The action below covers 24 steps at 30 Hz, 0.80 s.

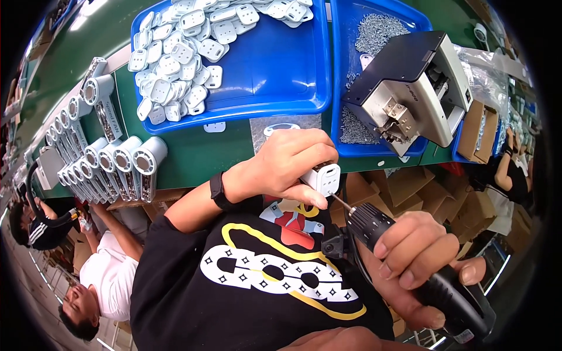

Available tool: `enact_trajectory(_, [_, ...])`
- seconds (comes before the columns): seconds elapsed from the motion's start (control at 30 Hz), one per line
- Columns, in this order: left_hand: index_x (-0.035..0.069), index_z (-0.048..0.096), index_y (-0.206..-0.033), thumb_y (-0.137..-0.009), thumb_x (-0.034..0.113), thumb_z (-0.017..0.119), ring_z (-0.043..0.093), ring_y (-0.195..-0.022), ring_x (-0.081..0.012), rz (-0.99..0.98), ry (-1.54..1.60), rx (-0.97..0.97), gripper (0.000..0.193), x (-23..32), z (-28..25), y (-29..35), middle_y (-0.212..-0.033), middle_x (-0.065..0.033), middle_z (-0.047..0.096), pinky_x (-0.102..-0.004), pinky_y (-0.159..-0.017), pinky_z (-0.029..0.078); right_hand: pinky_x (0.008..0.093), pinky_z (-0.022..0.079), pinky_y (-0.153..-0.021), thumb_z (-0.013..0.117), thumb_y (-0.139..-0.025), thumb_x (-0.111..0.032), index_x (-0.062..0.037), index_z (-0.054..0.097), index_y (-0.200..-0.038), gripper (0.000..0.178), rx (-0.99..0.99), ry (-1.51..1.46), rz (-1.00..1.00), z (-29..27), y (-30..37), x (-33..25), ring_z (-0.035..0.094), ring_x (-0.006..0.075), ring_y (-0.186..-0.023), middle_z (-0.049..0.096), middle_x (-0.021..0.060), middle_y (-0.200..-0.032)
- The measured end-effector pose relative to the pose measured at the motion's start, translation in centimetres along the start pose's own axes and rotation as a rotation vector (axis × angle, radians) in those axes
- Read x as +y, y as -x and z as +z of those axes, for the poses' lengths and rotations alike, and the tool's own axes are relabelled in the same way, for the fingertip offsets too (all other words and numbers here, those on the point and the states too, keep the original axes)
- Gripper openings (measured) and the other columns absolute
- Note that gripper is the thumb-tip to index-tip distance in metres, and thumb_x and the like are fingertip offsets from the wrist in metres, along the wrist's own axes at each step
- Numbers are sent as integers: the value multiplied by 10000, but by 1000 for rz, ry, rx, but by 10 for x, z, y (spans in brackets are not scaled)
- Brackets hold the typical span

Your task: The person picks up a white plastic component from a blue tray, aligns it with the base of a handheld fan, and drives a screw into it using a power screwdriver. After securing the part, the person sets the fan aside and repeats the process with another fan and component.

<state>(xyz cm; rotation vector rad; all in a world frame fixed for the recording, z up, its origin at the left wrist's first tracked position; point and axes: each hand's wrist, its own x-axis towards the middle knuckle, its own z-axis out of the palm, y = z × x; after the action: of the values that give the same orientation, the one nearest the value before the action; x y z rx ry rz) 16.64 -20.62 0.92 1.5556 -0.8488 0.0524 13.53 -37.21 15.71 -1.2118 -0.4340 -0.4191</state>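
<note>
My left hand (287, 161), a dark band on its wrist, is closed around a white handheld fan. Its end plate (325, 179), pierced with small holes, faces the lower right. Part of the fan's round head (281, 127) shows beyond my knuckles; my fingers hide most of the body. My right hand (418, 251) grips a black power screwdriver (370, 225), tilted with its bit toward the upper left. The bit's tip is at the end plate, by a lower hole; whether it sits in a screw I cannot tell.
A blue tray (281, 88) carries a heap of white end plates (181, 55). Beside it, another blue tray holds loose screws (377, 29) and a screw feeder (410, 93). Several fans (149, 158) stand in rows at left. Cardboard boxes (474, 210) lie below; other people sit nearby.
</note>
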Motion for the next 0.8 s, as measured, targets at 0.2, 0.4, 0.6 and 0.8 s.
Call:
enact_trajectory(0.2, [23,588,-1007,-819,650,667,633,-727,-293,-21,16,-19,659,3,1,-1,-907,-107,603,-365,-591,508,258,503,-494,705,-927,-428,-88,440,-1251,540,-14,-48,-29,-1,2,8,547,108,-537,558,11,-754])
enact_trajectory(0.4, [12,595,-999,-836,743,585,640,-704,-283,-24,-44,1,749,4,3,-2,-891,-116,612,-353,-580,509,348,519,-547,696,-943,-355,-108,383,-1268,514,39,-116,-17,5,6,5,558,169,-552,553,53,-763])
enact_trajectory(0.6, [17,585,-1035,-841,561,716,634,-770,-331,-85,-55,61,592,11,2,-4,-936,-117,600,-404,-620,515,376,525,-556,659,-967,-361,-104,350,-1280,509,78,-168,9,1,2,4,554,187,-550,556,77,-769])
enact_trajectory(0.8, [9,603,-1038,-798,456,805,637,-782,-322,-122,-520,-156,546,84,-84,-57,-923,-130,603,-379,-647,506,318,482,-541,638,-971,-352,-78,403,-1253,458,136,-134,143,9,-34,-11,514,141,-529,520,51,-738])
